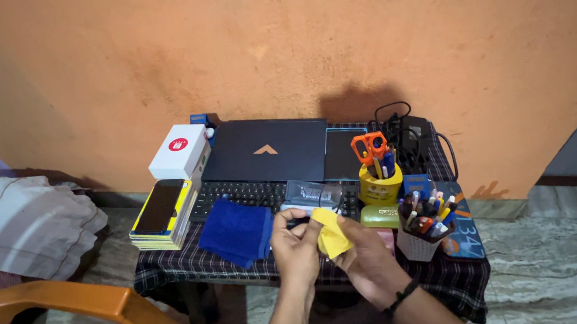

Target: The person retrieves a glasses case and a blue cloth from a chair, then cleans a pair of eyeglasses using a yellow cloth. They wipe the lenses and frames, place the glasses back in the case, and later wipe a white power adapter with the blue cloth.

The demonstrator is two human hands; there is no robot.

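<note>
Low centre of frame: the yellow cloth [330,233] sat pinched between both hands over the surface's [167,268] front edge. The left hand [294,243] gripped its left edge, the right hand [364,252] closed underneath; the cloth's long axis ran upright.

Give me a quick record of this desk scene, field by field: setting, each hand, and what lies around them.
setting: small table with a dark checked cloth, against an orange wall
left hand: grips something small and dark, touching the yellow cloth
right hand: holds the yellow cloth from below
beside hands: blue cloth, keyboard
behind: closed dark laptop, white box, phone on a stack of books
right side: yellow cup with orange scissors, pen holder
</note>
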